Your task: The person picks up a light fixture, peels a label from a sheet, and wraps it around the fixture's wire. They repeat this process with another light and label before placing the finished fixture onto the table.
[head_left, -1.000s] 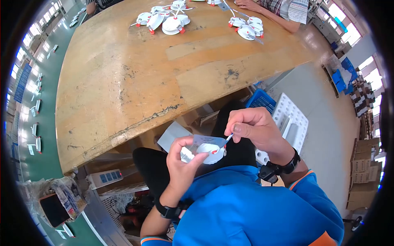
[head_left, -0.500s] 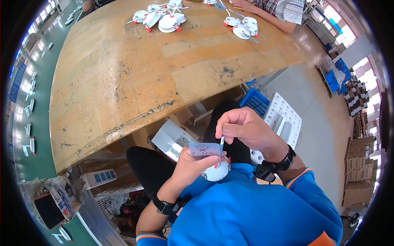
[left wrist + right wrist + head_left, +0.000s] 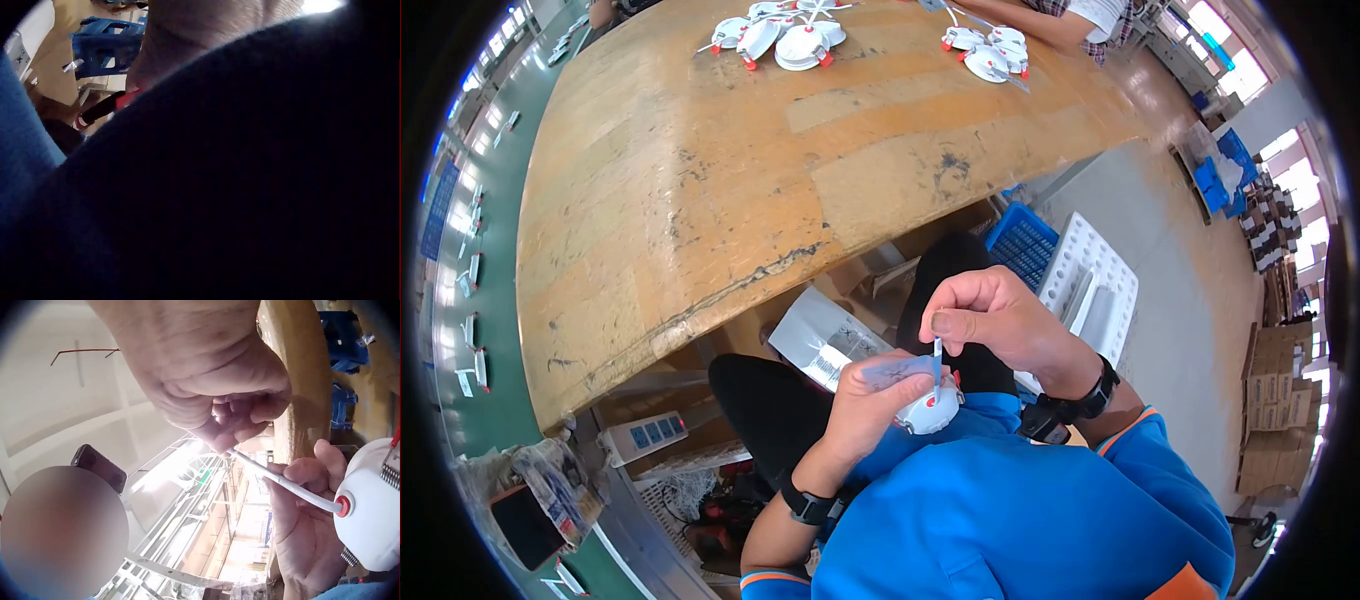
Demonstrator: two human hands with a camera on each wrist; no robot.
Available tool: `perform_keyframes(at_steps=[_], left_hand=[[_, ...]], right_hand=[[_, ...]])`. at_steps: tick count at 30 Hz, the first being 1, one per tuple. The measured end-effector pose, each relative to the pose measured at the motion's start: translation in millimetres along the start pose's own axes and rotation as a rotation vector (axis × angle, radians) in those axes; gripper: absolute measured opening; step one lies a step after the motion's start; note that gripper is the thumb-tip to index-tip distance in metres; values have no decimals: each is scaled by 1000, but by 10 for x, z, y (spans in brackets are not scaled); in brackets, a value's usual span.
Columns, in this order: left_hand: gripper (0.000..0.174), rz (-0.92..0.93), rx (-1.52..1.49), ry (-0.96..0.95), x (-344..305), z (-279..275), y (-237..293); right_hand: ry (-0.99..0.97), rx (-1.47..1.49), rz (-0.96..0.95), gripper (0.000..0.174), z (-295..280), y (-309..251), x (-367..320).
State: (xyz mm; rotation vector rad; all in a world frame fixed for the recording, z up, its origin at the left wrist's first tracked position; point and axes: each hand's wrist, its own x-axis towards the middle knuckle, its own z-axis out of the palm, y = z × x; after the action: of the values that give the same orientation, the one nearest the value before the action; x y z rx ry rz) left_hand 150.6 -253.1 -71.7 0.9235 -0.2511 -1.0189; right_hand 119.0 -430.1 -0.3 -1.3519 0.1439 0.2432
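In the head view my left hand holds a round white downlight low over my lap. Its thumb lies across a translucent printed slip beside the lamp. Above it, my right hand pinches the free end of the lamp's white cable between thumb and fingers. The right wrist view shows this cable running taut from the right fingers to a red grommet in the lamp's back. Spring clips stick out at the lamp's edge. My left wrist view is mostly dark cloth.
Several white downlights lie at the far side of the wooden table, more at its far right near another person's arm. A silver printed bag lies by my left leg. At right are a blue basket and white perforated tray.
The hands have shifted left and the lamp has come lower, nearer my body. The cable now stands more upright between lamp and right hand. The head view has also shifted slightly.
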Motion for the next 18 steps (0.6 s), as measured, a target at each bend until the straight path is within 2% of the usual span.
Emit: perform_keyframes(at_steps=[3,6,9,12,15,18], left_hand=[[16,55,44,17,-4,-22,-36],[32,98,98,8,3,-68,-65],[30,52,38,47,-13,-70,-100],[19,53,-40,27,12,-23,-25],[19,165,-66,-31,55,-63,-18],[15,71,-149,4,84,-57,-33]], right_hand=[[21,-2,-76,23,21,28,-26],[48,-19,-163,22,54,53,-65],[101,-117,-85,22,41,74,-90],[93,-28,-149,21,49,132,-64],[62,-4,-106,20,86,135,-68],[40,-31,-52,24,78,126,-75]])
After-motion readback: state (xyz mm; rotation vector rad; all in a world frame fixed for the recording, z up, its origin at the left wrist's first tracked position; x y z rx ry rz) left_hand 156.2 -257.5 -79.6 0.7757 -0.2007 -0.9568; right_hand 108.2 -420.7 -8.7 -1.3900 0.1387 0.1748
